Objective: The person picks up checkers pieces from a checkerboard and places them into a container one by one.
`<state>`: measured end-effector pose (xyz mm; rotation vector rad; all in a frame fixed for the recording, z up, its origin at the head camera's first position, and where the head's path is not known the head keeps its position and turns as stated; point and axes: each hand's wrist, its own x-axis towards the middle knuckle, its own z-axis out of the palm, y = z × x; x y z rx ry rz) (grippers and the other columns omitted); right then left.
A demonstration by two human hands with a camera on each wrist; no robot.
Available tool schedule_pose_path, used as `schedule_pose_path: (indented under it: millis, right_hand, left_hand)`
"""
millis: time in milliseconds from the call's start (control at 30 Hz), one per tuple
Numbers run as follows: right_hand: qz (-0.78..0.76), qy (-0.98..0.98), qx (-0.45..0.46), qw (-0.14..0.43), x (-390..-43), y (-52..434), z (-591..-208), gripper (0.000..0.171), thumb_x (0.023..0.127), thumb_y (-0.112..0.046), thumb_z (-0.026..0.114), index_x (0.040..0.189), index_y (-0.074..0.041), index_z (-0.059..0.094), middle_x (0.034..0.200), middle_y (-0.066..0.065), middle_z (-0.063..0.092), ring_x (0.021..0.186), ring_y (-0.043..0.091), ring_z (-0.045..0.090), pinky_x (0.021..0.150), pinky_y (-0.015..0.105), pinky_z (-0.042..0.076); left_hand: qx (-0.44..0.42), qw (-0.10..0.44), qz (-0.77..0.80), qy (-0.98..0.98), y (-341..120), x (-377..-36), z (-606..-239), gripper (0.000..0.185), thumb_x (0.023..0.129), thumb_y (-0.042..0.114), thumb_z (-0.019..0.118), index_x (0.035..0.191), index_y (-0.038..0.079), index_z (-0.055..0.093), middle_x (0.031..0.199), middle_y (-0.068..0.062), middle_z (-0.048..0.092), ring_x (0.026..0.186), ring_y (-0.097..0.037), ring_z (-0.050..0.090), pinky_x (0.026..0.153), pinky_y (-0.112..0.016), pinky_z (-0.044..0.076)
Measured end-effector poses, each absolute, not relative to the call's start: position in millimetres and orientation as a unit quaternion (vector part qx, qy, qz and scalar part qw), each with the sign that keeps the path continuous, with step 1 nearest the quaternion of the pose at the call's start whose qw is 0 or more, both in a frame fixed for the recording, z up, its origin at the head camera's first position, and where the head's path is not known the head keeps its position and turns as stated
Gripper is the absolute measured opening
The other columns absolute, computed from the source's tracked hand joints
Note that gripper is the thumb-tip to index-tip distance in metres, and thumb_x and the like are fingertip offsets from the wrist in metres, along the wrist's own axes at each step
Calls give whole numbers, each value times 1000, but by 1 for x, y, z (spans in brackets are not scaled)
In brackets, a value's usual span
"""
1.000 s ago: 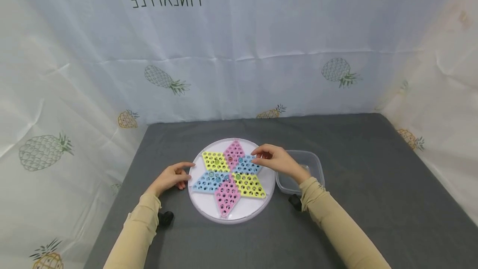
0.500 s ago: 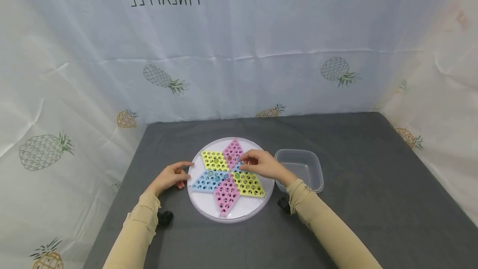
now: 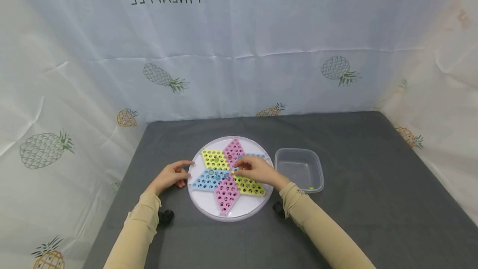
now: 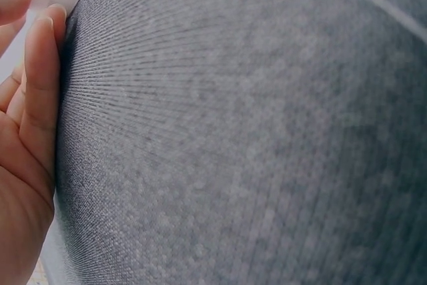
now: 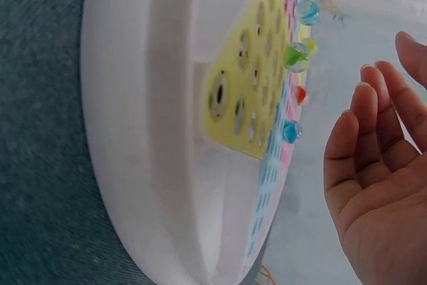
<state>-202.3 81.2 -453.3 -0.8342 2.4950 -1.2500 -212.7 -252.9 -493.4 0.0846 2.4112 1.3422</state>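
The left hand (image 3: 169, 177) rests on the grey desk (image 3: 373, 202) with relaxed fingers touching the left rim of the round board (image 3: 239, 213), which lies in the desk's middle. The right hand (image 3: 257, 171) hovers over the board's centre, fingers loosely spread and holding nothing. Only the right wrist view shows the marbles (image 5: 295, 56) clearly, just beside the fingertips. A clear container (image 3: 298, 170) stands right of the board.
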Motion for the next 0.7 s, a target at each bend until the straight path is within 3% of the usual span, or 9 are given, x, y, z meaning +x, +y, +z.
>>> schedule_pose_path:
  millis: [233,467,700]
  right_hand:
    - [-418,863,-260,119,-202,79,-462,27,87,-26,64,108,-9,66,84,-1,59,72,9,49,65,20,43]
    - [-418,870,-246,88,-201,77,-471,23,86,-24,65,101,-7,67,83,-1,60,72,7,51,66,21,44]
    - [-397,886,-208,120,-202,73,-473,19,85,-22,65,100,-10,68,80,-1,60,69,9,49,63,22,42]
  left_hand:
    - [33,189,481,856,-254,-214,-495,50,83,20,67,130,12,53,69,-1,56,58,-12,54,56,-27,50]
    - [26,186,480,857,-253,-215,-496,49,82,19,67,129,12,54,69,-1,55,58,-13,54,56,-28,50]
    - [26,183,480,857,-254,-215,-496,48,82,20,68,128,13,55,70,-2,55,58,-14,55,56,-27,50]
